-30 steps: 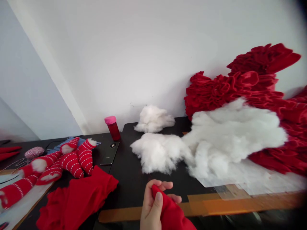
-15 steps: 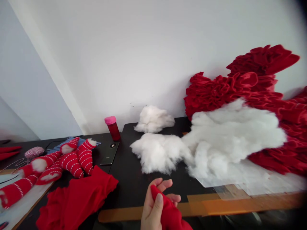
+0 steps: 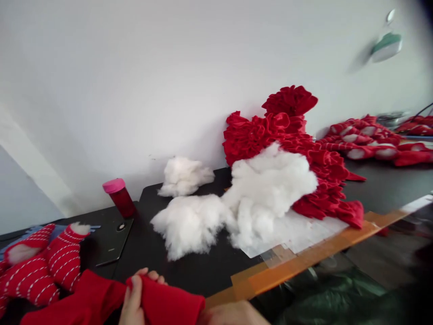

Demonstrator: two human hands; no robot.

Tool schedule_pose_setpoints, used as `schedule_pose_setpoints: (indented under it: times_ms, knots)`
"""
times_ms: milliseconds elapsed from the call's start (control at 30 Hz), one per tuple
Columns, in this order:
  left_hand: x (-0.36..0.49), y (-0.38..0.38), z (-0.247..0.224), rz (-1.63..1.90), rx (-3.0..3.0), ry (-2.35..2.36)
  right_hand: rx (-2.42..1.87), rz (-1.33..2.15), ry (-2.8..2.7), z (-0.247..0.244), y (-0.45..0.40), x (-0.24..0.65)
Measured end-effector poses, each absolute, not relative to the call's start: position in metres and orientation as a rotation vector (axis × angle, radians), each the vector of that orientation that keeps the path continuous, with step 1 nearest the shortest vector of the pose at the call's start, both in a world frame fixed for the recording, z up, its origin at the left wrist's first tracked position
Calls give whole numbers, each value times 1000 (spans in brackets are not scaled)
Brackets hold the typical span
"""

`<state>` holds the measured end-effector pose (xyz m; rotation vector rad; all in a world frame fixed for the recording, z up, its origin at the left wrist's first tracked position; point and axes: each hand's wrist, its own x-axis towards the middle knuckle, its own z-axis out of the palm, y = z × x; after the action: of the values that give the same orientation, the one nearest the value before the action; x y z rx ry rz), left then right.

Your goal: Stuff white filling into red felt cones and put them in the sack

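Now L hand [image 3: 133, 300] pinching red fleece [image 3: 165, 307], long axis running sideways along the near edge of the counter [image 3: 189, 275], R hand [image 3: 233, 316] at its end, grip unclear, stuffing [image 3: 191, 225] just ahead.

The view has swung right. The right hand [image 3: 232, 314] has come in at the bottom edge, just beside the red knit fabric [image 3: 165, 301], which now runs sideways from the fingers of the left hand [image 3: 132, 301]. Well beyond those fingers, a row of stuffed red socks [image 3: 368, 145] has appeared.
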<state>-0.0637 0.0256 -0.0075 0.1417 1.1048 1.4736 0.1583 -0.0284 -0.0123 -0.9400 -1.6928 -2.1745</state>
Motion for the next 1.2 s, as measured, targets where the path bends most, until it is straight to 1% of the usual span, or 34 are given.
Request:
schedule_pose_setpoints:
  times_ms: [33, 67, 133, 167, 267, 400, 467, 533, 600, 667, 700, 733, 767, 867, 900, 933, 1000, 1100, 1200]
  knots:
    - [-69, 31, -7, 1495, 165, 1181, -1096, -1848, -1822, -9, -26, 170]
    - [-72, 35, -6, 1506, 192, 1244, -1243, -1439, -1940, -8, -21, 181]
    - [-72, 44, -5, 1490, 251, 1321, -1521, -535, -2003, -10, -4, 199]
    - [-70, 49, -5, 1471, 287, 1339, -1602, -316, -1992, -14, 6, 205]
    - [-63, 55, -10, 1427, 513, 1430, -1642, -79, -2086, -35, 28, 216]
    - [-54, 37, -27, 1584, 1264, 1861, -1403, 63, -2089, -50, 28, 216]
    - [-46, 19, -38, 1607, 1727, 1988, -1264, 212, -1909, -44, 21, 212]
    - [-37, 4, -47, 1455, 2082, 2008, -1175, 514, -1595, -31, 13, 206]
    - [-33, -5, -54, 1343, 2230, 2031, -1082, 866, -1261, -17, 7, 200]
    - [-34, -5, -57, 1310, 2291, 2010, -959, 1074, -1039, -5, 6, 193]
    - [-36, -4, -57, 1313, 2303, 1986, -938, 1074, -1014, 0, 7, 190]
    - [-38, -3, -57, 1323, 2305, 1956, -953, 989, -1047, 4, 11, 185]
    - [-39, -1, -57, 1332, 2296, 1933, -994, 836, -1126, 6, 18, 178]
    - [-37, -1, -58, 1304, 2250, 1915, -1103, 210, -1465, 5, 52, 149]
    - [-36, -2, -58, 1272, 2253, 1901, -1114, 105, -1610, 1, 65, 138]
    - [-36, -3, -58, 1238, 2257, 1884, -1123, 65, -1792, -4, 78, 126]
    - [-39, -2, -54, 1180, 2272, 1830, -1173, 136, -2092, -15, 100, 107]
    - [-48, 13, -31, 1095, 2324, 1716, -1190, 237, -2125, -29, 117, 96]
    - [-46, 47, 0, 988, 2382, 1667, -1153, 326, -2023, -26, 116, 104]
